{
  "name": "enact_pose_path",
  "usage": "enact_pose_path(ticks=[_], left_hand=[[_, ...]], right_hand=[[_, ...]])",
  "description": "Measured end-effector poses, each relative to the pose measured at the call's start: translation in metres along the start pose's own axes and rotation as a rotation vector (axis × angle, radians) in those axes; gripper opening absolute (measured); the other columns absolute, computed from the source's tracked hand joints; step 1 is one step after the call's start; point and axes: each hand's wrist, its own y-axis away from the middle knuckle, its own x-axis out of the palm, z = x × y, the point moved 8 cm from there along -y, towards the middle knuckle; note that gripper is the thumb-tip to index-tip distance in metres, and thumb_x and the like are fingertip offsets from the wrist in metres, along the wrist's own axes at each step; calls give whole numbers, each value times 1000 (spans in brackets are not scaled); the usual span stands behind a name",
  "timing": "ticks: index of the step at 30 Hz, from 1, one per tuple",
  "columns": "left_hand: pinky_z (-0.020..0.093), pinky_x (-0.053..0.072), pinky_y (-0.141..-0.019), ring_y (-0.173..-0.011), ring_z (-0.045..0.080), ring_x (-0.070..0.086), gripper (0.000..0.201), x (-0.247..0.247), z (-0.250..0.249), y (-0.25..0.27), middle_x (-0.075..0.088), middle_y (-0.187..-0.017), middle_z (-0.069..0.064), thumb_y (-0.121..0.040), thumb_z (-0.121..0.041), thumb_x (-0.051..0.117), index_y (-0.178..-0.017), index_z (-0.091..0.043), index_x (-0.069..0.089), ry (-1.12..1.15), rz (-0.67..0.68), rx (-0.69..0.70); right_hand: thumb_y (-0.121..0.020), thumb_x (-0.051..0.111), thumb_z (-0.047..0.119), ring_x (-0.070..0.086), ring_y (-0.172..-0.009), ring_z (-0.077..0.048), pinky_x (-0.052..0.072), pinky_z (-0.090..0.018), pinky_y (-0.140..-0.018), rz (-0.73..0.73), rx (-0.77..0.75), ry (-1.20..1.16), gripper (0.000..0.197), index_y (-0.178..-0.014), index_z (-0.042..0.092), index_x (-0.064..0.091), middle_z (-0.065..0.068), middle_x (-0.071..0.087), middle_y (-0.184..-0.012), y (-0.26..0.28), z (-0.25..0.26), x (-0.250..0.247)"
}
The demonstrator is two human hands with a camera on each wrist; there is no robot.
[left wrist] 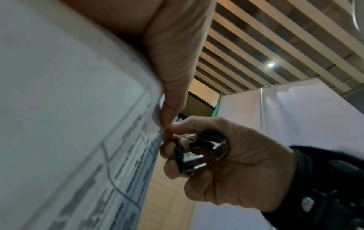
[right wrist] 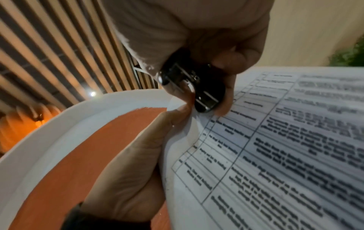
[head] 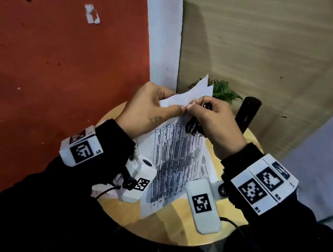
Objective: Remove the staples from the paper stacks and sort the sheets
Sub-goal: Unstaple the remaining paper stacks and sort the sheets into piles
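Note:
A printed paper stack (head: pixel 177 163) with a table of text is lifted over the round table, its top corner raised. My left hand (head: pixel 163 108) pinches that corner, thumb on the front of the sheets (right wrist: pixel 275 140). My right hand (head: pixel 197 111) curls its lower fingers round a black and metal staple remover (head: pixel 193 126), while its thumb and forefinger pinch the paper edge right against the left thumb. In the left wrist view the staple remover (left wrist: pixel 202 152) lies in the right palm, jaws away from the paper (left wrist: pixel 69 124). I cannot make out a staple.
A round wooden table (head: pixel 179 231) lies below the hands. Another printed sheet (head: pixel 206 167) rests under the stack. A small green plant (head: pixel 223 89) and a dark cylinder (head: pixel 247 113) stand at the table's far side. A red wall is on the left.

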Motion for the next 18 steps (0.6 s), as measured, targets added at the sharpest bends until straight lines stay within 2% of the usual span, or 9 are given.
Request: enact_pose_path(ticks=[2, 4, 6, 8, 10, 11, 14, 16, 18], left_hand=[[20, 30, -48, -55, 1, 38, 10, 2, 1, 0, 51, -63, 1, -74, -23, 64, -65, -19, 65, 13, 19, -9], [20, 29, -47, -54, 3, 38, 12, 2, 4, -1, 50, -61, 2, -74, -21, 64, -63, -18, 63, 53, 13, -31], [18, 32, -44, -48, 4, 41, 14, 0, 12, -3, 52, -55, -1, -76, -12, 67, -63, -13, 62, 149, -10, -120], [17, 38, -47, -46, 6, 49, 12, 3, 26, -6, 57, -53, -2, -75, -7, 68, -65, -10, 62, 266, 9, -251], [20, 43, -53, -52, 11, 54, 1, 9, 35, -6, 62, -60, 2, -68, -12, 66, -67, -12, 65, 313, 76, -350], [22, 44, -57, -56, 14, 56, 4, 12, 39, -5, 63, -64, 3, -67, -14, 64, -66, -13, 67, 317, 97, -381], [30, 43, -70, -68, 21, 55, 15, 15, 49, -5, 61, -74, 9, -79, -9, 63, -66, -13, 69, 324, 109, -448], [35, 41, -77, -76, 23, 53, 13, 14, 52, -5, 59, -80, 15, -74, -19, 68, -77, -7, 64, 304, 82, -484], [37, 41, -77, -79, 25, 52, 44, 10, 53, -5, 57, -85, 19, -59, -26, 74, -92, -2, 61, 265, 73, -476]], right_hand=[[-82, 59, 6, 52, -46, -10, 37, -17, -44, -19, -42, 69, 25, -60, 18, 56, 3, 57, -53, -4, -1, 0], [-75, 58, 22, 55, -55, -18, 40, -25, -52, -48, -127, 163, 16, -59, 23, 54, 3, 56, -58, -6, 5, 1], [-73, 52, 31, 56, -63, -22, 42, -30, -58, -65, -290, 368, 11, -65, 24, 52, 4, 56, -62, 0, 19, 4], [-78, 49, 31, 55, -64, -23, 37, -30, -56, -104, -501, 642, 15, -74, 18, 55, 5, 53, -67, 10, 35, 9], [-79, 46, 29, 53, -57, -25, 29, -26, -52, -104, -695, 817, 21, -77, 11, 57, 0, 53, -65, 18, 44, 15], [-77, 45, 27, 52, -51, -25, 25, -24, -50, -87, -776, 882, 22, -77, 9, 57, -3, 54, -63, 20, 47, 18], [-75, 48, 19, 50, -45, -25, 18, -21, -49, -39, -992, 1064, 18, -76, 6, 60, -6, 56, -61, 26, 46, 30], [-76, 47, 16, 51, -46, -23, 18, -20, -49, -10, -1062, 1119, 17, -75, 6, 61, -6, 57, -62, 28, 45, 34], [-77, 47, 17, 50, -46, -24, 18, -20, -49, -29, -1014, 1107, 18, -77, 5, 61, -6, 57, -62, 26, 46, 30]])
